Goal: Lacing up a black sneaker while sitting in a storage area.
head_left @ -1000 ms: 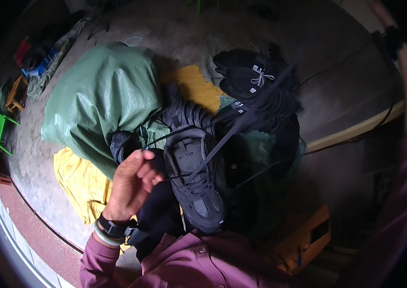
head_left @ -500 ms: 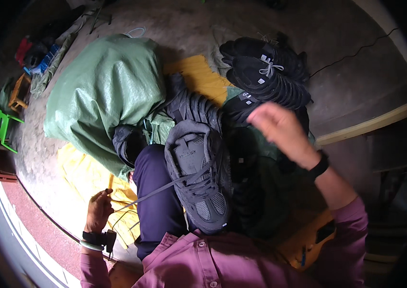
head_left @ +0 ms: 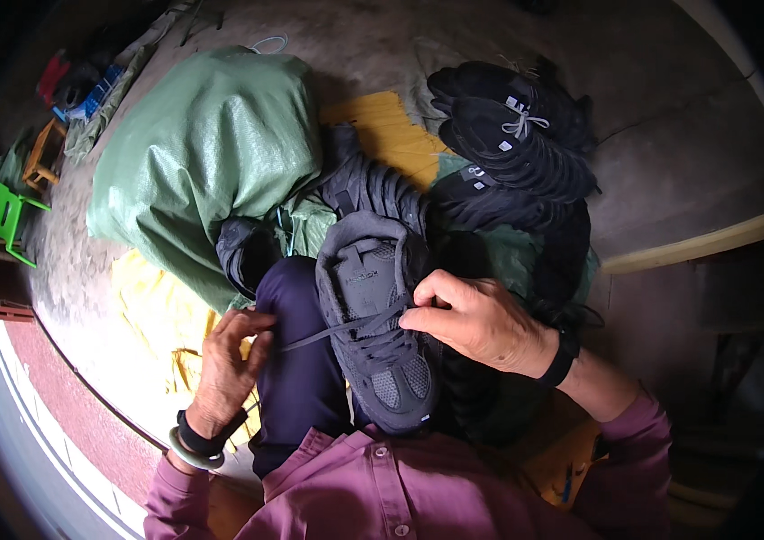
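A dark grey sneaker [head_left: 385,391] rests on my lap, its toe toward me and its opening away from me. From its eyelets a flat grey shoelace [head_left: 319,337] stretches left across the shoe and my knee. My left hand [head_left: 234,364], beside the knee, is closed on this lace, with thumb and fingers brought together. At the shoe's right eyelet edge, my right hand [head_left: 481,326] pinches the lace between thumb and forefinger. The crossed lacing lower on the shoe shows. My right fingertips partly cover the upper right eyelets.
A large green woven sack [head_left: 202,153] stands at the far left. Nested black shoes [head_left: 508,135] are piled at the far right, with another row of shoes [head_left: 377,193] just beyond the sneaker. Yellow sheeting [head_left: 377,120] covers part of the floor. A green plastic chair [head_left: 8,220] stands far left.
My right hand has come down from above the black shoes to the sneaker's eyelets. My left hand has moved up and right toward the shoe, shortening the visible stretch of lace.
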`<state>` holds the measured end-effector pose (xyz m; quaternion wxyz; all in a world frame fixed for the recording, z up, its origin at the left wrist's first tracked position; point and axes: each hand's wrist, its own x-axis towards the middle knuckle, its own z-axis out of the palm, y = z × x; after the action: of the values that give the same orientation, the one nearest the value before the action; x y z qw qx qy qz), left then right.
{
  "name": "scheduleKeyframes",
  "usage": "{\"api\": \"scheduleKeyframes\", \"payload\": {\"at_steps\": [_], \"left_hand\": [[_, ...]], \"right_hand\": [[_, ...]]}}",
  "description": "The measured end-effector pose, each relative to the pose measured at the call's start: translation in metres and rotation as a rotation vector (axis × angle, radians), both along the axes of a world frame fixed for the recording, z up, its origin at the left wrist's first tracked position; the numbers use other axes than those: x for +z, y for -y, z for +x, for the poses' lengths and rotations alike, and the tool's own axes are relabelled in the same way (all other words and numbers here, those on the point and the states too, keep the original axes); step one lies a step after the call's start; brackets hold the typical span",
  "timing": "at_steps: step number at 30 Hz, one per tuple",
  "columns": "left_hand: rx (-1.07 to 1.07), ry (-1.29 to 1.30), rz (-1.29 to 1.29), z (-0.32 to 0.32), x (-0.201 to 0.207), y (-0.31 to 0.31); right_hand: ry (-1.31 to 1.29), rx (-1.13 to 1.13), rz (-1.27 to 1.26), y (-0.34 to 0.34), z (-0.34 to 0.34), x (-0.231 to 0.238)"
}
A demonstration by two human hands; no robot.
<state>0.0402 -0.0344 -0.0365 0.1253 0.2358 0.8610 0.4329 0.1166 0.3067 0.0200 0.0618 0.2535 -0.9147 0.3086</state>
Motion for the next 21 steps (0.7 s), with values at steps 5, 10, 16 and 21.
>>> {"api": "scheduleKeyframes", "payload": {"at_steps": [5, 10, 16, 21], "left_hand": [[-0.23, -0.084, 0.084, 0.0, 0.034, -0.046], [-0.114, 0.285, 0.18, 0.007, 0.021, -0.054], [-0.086, 0.583, 0.305, 0.006, 0.017, -0.052], [-0.141, 0.564, 0.217, 0.003, 0.023, -0.055]], "right_hand": [[-0.064, 0.078, 0.089, -0.002, -0.006, 0.006], [-0.045, 0.08, 0.031, -0.001, -0.002, 0.002], [-0.19, -0.003, 0.006, 0.005, 0.007, -0.016], [-0.336, -0.195, -0.048, 0.019, 0.022, -0.047]]}}
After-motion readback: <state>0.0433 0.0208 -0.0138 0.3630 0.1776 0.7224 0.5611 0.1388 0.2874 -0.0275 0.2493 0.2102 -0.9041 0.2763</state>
